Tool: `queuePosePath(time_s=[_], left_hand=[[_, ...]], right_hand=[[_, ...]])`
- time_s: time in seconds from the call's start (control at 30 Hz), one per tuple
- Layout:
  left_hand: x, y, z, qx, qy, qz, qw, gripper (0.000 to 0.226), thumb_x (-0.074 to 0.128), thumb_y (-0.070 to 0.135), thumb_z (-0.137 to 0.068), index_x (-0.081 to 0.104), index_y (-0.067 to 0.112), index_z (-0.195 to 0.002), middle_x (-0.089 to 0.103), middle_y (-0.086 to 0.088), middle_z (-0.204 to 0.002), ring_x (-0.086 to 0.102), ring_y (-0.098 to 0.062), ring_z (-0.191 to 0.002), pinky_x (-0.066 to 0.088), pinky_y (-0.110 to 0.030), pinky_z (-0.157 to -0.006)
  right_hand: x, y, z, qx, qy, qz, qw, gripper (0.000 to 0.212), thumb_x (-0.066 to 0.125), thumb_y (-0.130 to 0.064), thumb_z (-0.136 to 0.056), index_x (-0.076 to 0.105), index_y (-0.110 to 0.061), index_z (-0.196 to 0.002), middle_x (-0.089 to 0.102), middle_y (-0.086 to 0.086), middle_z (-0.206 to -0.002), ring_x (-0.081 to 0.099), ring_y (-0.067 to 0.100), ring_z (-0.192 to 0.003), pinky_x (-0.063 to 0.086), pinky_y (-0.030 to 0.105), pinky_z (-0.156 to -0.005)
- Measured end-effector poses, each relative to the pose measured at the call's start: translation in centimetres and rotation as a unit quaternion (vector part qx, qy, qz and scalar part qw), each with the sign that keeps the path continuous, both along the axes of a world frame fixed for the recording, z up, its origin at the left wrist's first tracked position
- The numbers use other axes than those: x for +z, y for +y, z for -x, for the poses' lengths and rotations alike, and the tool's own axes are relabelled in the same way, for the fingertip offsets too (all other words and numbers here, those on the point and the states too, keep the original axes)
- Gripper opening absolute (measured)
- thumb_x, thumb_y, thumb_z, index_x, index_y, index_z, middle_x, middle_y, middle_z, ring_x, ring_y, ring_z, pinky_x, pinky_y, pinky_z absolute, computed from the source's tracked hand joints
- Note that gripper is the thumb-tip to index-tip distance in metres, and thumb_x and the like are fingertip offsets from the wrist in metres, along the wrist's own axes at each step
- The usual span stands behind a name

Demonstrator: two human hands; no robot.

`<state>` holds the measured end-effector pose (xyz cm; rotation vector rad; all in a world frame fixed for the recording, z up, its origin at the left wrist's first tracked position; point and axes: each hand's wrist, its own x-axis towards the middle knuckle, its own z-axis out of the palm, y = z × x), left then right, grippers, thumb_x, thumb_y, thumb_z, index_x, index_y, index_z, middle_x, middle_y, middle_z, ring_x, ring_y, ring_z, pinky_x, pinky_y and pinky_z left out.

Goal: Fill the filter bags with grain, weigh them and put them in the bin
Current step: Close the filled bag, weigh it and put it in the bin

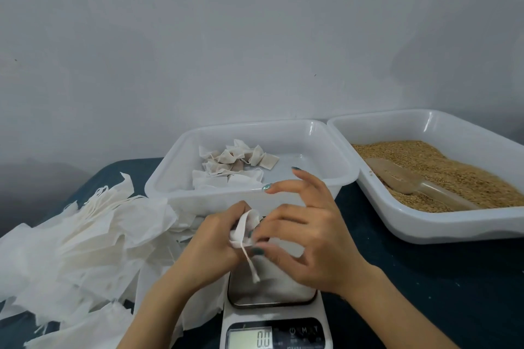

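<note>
My left hand [211, 244] grips a small white filter bag [245, 228] above the scale [272, 309], with the bag's drawstring hanging down. My right hand [306, 235] pinches the same bag at its mouth with thumb and a finger, the other fingers spread. The scale display reads 0.0. A white bin [326, 178] behind the hands holds several filled bags [238, 160]. A second white bin [368, 127] at the right holds brown grain [442, 170] and a translucent scoop [408, 183] lying in it.
A loose heap of empty white filter bags [85, 241] covers the dark table [425, 278] at the left, reaching the scale's side. A plain grey wall stands behind the bins.
</note>
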<state>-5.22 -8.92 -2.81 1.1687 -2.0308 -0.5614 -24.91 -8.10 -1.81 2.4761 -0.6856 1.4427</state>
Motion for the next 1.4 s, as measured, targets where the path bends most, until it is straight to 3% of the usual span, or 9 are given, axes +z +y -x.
queuePosePath(time_s=[0.17, 0.27, 0.4, 0.63, 0.8, 0.93, 1.1, 1.3, 1.4], left_hand=[[-0.1, 0.1, 0.2, 0.009, 0.015, 0.0, 1.0, 0.031, 0.062, 0.06, -0.075, 0.049, 0.032, -0.079, 0.064, 0.009, -0.074, 0.058, -0.012, -0.067, 0.044, -0.023, -0.06], [0.0, 0.0, 0.6, 0.02, 0.005, 0.009, 1.0, 0.036, 0.06, 0.063, -0.074, 0.048, 0.029, -0.076, 0.057, 0.018, -0.067, 0.051, -0.004, -0.058, 0.038, -0.013, -0.054], [0.2, 0.1, 0.7, 0.024, 0.036, 0.014, 0.999, 0.035, 0.064, 0.059, -0.077, 0.048, 0.028, -0.074, 0.056, 0.017, -0.066, 0.049, -0.002, -0.056, 0.037, -0.012, -0.053], [-0.1, 0.1, 0.6, 0.02, 0.039, 0.014, 0.999, 0.033, 0.062, 0.062, -0.078, 0.05, 0.031, -0.079, 0.057, 0.012, -0.071, 0.049, -0.004, -0.061, 0.038, -0.015, -0.056], [-0.4, 0.0, 0.9, 0.018, 0.03, 0.018, 0.999, 0.034, 0.062, 0.064, -0.077, 0.051, 0.032, -0.081, 0.058, 0.01, -0.071, 0.05, -0.006, -0.061, 0.038, -0.017, -0.055], [-0.8, 0.0, 0.6, 0.019, 0.026, 0.024, 0.999, 0.029, 0.061, 0.063, -0.077, 0.051, 0.035, -0.081, 0.059, 0.013, -0.071, 0.052, -0.005, -0.061, 0.039, -0.014, -0.055], [-1.0, 0.0, 0.4, 0.015, 0.026, 0.026, 0.999, 0.027, 0.063, 0.061, -0.079, 0.052, 0.035, -0.08, 0.058, 0.013, -0.071, 0.053, -0.005, -0.063, 0.04, -0.012, -0.056], [-1.0, 0.0, 0.3, 0.018, 0.021, 0.025, 0.999, 0.026, 0.063, 0.059, -0.079, 0.052, 0.035, -0.081, 0.059, 0.013, -0.072, 0.053, -0.004, -0.063, 0.04, -0.012, -0.056], [-1.0, 0.0, 0.4, 0.019, 0.024, 0.023, 0.999, 0.025, 0.063, 0.059, -0.079, 0.052, 0.036, -0.081, 0.059, 0.013, -0.072, 0.053, -0.005, -0.063, 0.04, -0.013, -0.056]], right_hand=[[1.2, -1.6, 1.3, -0.141, -0.125, -0.082, 0.979, 0.025, 0.052, -0.029, -0.094, 0.075, -0.022, -0.087, 0.066, -0.011, -0.087, 0.055, 0.01, -0.102, 0.043, 0.037, -0.086], [2.5, -3.9, 4.0, -0.266, -0.104, -0.209, 0.935, 0.017, 0.056, -0.028, -0.091, 0.071, -0.031, -0.1, 0.063, -0.008, -0.101, 0.049, 0.015, -0.113, 0.044, 0.041, -0.092], [3.6, -7.2, 10.4, -0.434, 0.041, -0.369, 0.821, 0.031, 0.051, -0.028, -0.096, 0.061, -0.023, -0.124, 0.061, 0.006, -0.125, 0.044, 0.03, -0.124, 0.041, 0.041, -0.094], [3.6, -9.5, 18.7, -0.567, 0.155, -0.52, 0.62, 0.029, 0.053, -0.027, -0.095, 0.06, -0.005, -0.113, 0.061, 0.015, -0.115, 0.057, 0.034, -0.108, 0.045, 0.045, -0.101], [2.8, -9.5, 18.6, -0.566, 0.162, -0.513, 0.624, 0.039, 0.059, -0.049, -0.092, 0.054, -0.012, -0.079, 0.062, 0.009, -0.092, 0.06, 0.029, -0.09, 0.05, 0.044, -0.093], [2.6, -9.4, 18.1, -0.547, 0.153, -0.532, 0.628, 0.054, 0.063, -0.063, -0.083, 0.057, -0.01, -0.092, 0.064, 0.008, -0.095, 0.061, 0.028, -0.091, 0.05, 0.044, -0.093], [3.1, -9.4, 17.4, -0.551, 0.115, -0.495, 0.662, 0.043, 0.063, -0.048, -0.091, 0.062, -0.008, -0.108, 0.063, 0.009, -0.089, 0.061, 0.027, -0.086, 0.053, 0.04, -0.086], [3.7, -8.9, 17.1, -0.629, 0.18, -0.437, 0.617, 0.022, 0.058, -0.02, -0.095, 0.064, -0.012, -0.114, 0.058, 0.006, -0.093, 0.056, 0.024, -0.087, 0.044, 0.03, -0.073], [3.3, -9.1, 17.1, -0.588, 0.202, -0.454, 0.638, 0.023, 0.056, -0.021, -0.095, 0.063, -0.01, -0.114, 0.059, 0.003, -0.083, 0.056, 0.019, -0.072, 0.044, 0.029, -0.065]])
